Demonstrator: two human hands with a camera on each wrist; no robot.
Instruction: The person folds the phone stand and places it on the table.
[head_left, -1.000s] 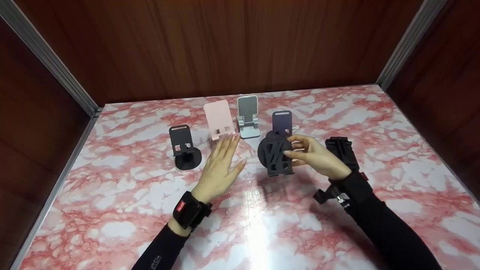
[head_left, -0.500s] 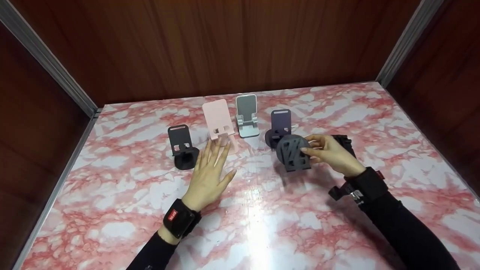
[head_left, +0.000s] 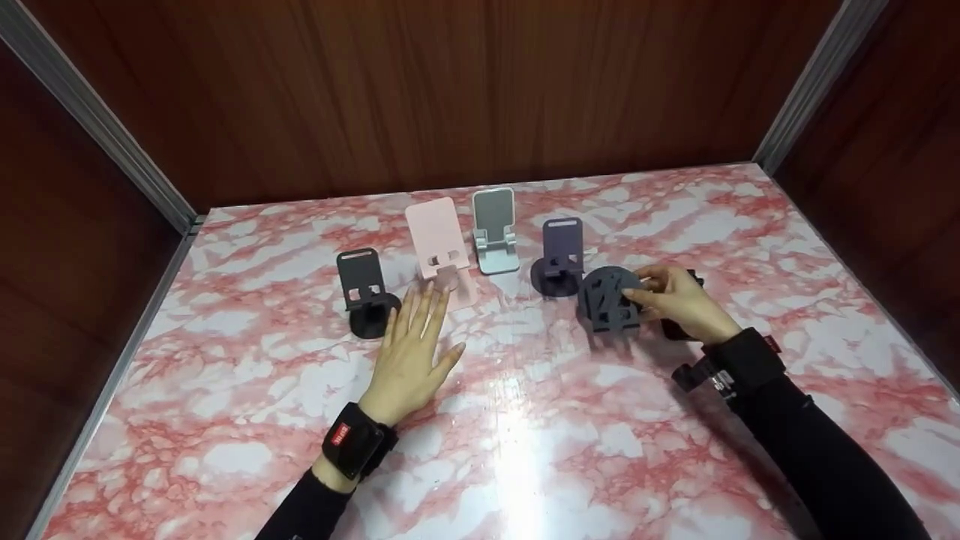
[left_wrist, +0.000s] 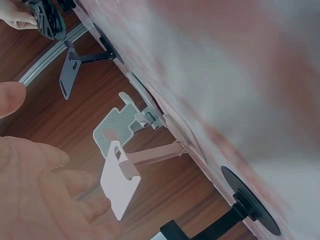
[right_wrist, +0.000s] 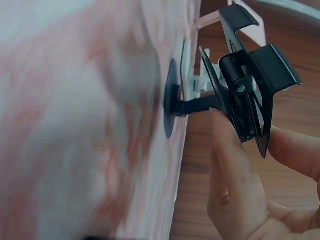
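My right hand (head_left: 688, 306) pinches a folded black phone stand (head_left: 611, 300) between thumb and fingers. In the right wrist view the phone stand (right_wrist: 280, 70) shows its hinge and two bent lips, raised off the table. My left hand (head_left: 409, 367) is spread flat, palm down, with nothing in it. Its fingertips overlap the foot of a pink phone stand (head_left: 436, 232) in the head view. An unfolded black phone stand (head_left: 360, 277) with a round base is just left of those fingertips. A purple phone stand (head_left: 562, 244) stands left of the held one.
A grey-and-white phone stand (head_left: 495, 217) is at the back, between the pink and purple ones. Another dark object (head_left: 677, 331) lies partly hidden behind my right hand. Wooden panels (head_left: 480, 90) enclose the marbled table (head_left: 247, 420) at the back and sides.
My right hand has carried the folded black phone stand rightward, from in front of the purple stand to its right. My left hand has drawn back leftward, uncovering the pink stand's foot.
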